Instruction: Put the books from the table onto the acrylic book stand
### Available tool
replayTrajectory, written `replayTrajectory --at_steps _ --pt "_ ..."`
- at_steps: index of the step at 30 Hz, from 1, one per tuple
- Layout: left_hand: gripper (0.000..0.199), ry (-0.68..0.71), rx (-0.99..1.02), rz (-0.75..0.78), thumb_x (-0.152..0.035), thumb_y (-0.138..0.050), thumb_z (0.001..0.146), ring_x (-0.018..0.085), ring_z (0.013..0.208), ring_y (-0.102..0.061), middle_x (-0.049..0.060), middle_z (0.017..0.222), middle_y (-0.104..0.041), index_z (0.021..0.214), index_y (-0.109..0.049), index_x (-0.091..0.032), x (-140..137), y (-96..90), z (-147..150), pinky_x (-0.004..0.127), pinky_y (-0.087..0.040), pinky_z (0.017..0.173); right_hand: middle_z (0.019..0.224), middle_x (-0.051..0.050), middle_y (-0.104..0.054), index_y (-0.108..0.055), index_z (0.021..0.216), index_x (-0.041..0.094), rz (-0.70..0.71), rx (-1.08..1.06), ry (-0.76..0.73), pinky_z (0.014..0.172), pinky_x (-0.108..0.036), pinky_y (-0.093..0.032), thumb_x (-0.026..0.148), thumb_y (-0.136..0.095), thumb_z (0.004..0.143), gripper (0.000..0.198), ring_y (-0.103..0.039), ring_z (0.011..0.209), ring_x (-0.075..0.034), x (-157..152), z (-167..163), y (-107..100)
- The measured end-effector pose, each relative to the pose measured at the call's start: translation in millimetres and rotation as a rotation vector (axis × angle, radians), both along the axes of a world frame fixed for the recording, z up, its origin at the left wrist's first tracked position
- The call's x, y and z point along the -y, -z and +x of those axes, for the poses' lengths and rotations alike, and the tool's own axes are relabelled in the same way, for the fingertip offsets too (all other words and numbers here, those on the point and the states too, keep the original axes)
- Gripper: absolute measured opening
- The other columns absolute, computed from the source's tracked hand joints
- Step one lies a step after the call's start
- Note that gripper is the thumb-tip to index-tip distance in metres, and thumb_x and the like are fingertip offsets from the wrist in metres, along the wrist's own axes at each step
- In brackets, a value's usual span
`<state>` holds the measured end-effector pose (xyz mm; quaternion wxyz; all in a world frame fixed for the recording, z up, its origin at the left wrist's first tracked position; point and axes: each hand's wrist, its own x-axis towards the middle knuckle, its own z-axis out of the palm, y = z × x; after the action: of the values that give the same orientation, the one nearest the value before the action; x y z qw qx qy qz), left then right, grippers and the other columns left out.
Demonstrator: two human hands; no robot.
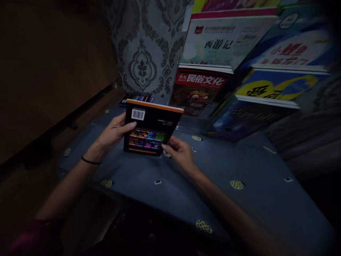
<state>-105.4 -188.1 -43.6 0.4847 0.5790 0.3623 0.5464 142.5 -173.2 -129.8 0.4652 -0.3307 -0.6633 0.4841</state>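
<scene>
A thin black book (151,124) with an orange edge along its top is held up over the table, tilted a little. Its visible cover carries a white barcode and rows of small colourful pictures. My left hand (114,131) grips the book's left side, thumb lying across the cover below the barcode. At the lower right corner, my right hand (181,151) pinches the book between thumb and fingers. Fingers behind the book are hidden. Just beyond it, a small stack of books (137,98) lies flat near the wall.
A clear-looking display rack holds upright books, among them a red-titled mask book (199,90), a pale book (218,41) and a dark blue book (253,117). The table (181,185) has a blue cloth with yellow prints. Patterned wallpaper (142,64) rises behind; a brown wooden panel (53,71) stands left.
</scene>
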Motion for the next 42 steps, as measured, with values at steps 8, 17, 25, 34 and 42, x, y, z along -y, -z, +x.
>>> replayTrajectory --at_steps 8,17,25,34,42 --pt "0.032 0.214 -0.721 0.212 -0.049 -0.064 0.091 0.034 0.149 -0.033 0.006 0.149 -0.056 0.116 -0.075 -0.032 28 43.7 -47 0.063 -0.028 0.118 0.116 -0.009 -0.073 -0.071 0.113 0.026 0.634 0.270 0.090 0.099 -0.052 -0.054 0.014 -0.049 0.097 0.029 -0.065 0.114 -0.023 6 15 20" --pt "0.047 0.158 -1.218 0.240 -0.014 -0.042 0.098 0.025 0.146 -0.041 0.003 0.152 -0.051 0.136 -0.060 -0.034 53 82.5 -62 0.058 -0.033 0.117 0.124 -0.009 -0.072 -0.065 0.126 0.024 0.569 0.620 -0.198 0.107 -0.058 -0.046 0.008 -0.046 0.092 0.043 -0.064 0.120 -0.025 20 -5 26" --pt "0.036 0.017 -1.158 0.294 -0.026 -0.044 0.102 0.025 0.131 -0.058 0.010 0.145 -0.058 0.132 -0.064 -0.026 63 93.7 -48 0.052 -0.045 0.111 0.152 -0.015 -0.050 -0.037 0.153 0.015 0.385 0.697 -0.304 0.117 -0.051 -0.039 0.023 -0.033 0.102 0.052 -0.047 0.141 -0.026 -7 -90 23" --pt "0.036 -0.072 -1.240 0.298 -0.025 -0.045 0.102 0.024 0.127 -0.061 0.008 0.147 -0.056 0.135 -0.060 -0.026 71 95.6 -41 0.056 -0.045 0.110 0.159 -0.014 -0.040 -0.039 0.152 0.017 0.296 0.715 -0.059 0.124 -0.056 -0.026 0.028 -0.040 0.100 0.054 -0.033 0.150 -0.027 -20 -13 44" --pt "0.037 -0.125 -1.337 0.352 -0.024 -0.039 0.102 0.026 0.119 -0.063 0.012 0.141 -0.061 0.131 -0.063 -0.020 92 102.0 -19 0.051 -0.050 0.104 0.157 -0.013 -0.044 -0.052 0.144 0.019 0.286 0.662 0.058 0.121 -0.055 -0.034 0.014 -0.045 0.091 0.053 -0.040 0.146 -0.027 7 19 56"
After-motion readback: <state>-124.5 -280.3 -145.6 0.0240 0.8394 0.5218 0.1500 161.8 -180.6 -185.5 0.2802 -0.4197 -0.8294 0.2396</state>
